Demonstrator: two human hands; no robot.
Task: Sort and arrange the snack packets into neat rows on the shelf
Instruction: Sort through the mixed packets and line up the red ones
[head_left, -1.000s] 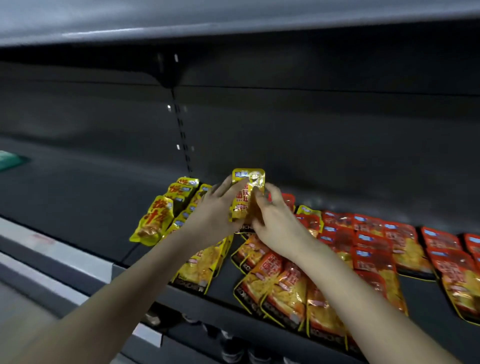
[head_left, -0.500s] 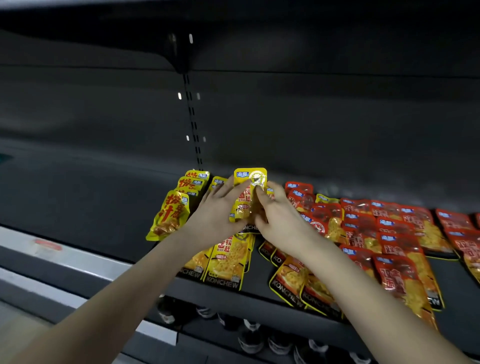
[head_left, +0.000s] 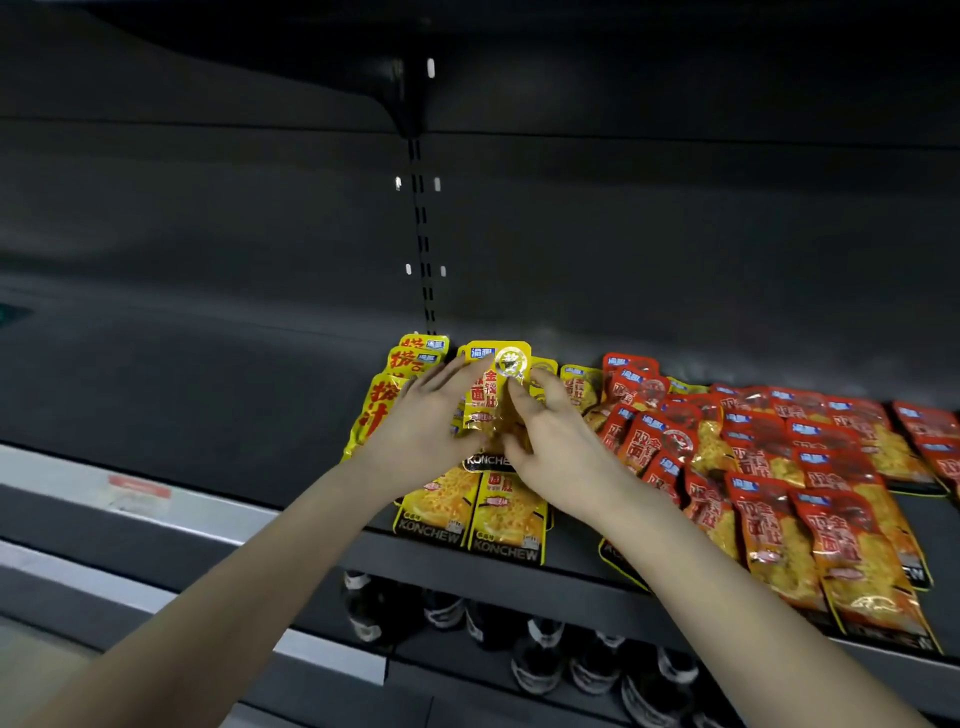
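Both hands hold one yellow packet (head_left: 491, 379) between them, standing nearly upright over the back of the shelf (head_left: 208, 395). The left hand (head_left: 426, 415) clasps the yellow packet's left edge, fingers reaching across its face. The right hand (head_left: 556, 441) pinches its right side, fingertips curled onto the lower front; the thumbs are hidden.

Just left of the yellow packet, partly behind the left hand, lies a yellow stack (head_left: 410, 358) of overlapping packets. In front of the yellow packet, under the wrists, a front pair (head_left: 506, 519) lies flat side by side at the shelf edge. Right of the yellow packet, red packets (head_left: 779, 467) spread in loose, overlapping rows. Behind and above the yellow packet a slotted strip (head_left: 422, 234) runs up the back wall. Below it, on a lower level, stand dark bottles (head_left: 540, 654).
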